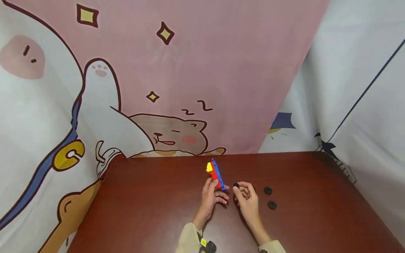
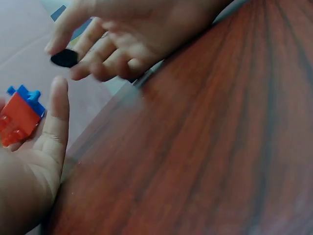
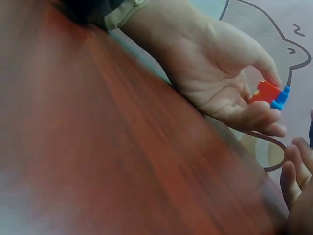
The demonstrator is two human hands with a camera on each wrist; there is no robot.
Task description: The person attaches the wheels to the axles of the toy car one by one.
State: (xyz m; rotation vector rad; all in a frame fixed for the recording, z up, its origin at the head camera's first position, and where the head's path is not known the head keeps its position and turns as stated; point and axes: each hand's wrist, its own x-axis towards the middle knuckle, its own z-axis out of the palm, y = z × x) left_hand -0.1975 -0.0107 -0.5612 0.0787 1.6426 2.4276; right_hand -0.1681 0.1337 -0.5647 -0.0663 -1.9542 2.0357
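Brick build point(image 1: 216, 172), pinched in left hand point(image 1: 209, 200), long axis 11-to-5 o'clock; black disc point(image 1: 236, 185) apart at its 4 o'clock, pinched by right hand point(image 1: 248, 203); two loose discs point(image 1: 268, 190) on desk point(image 1: 142, 207), right hand's 2 and 3 o'clock

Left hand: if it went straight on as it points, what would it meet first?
Probably the printed backdrop, reached first by the toy the left hand holds; the way over the table looks free, though depth is unclear.
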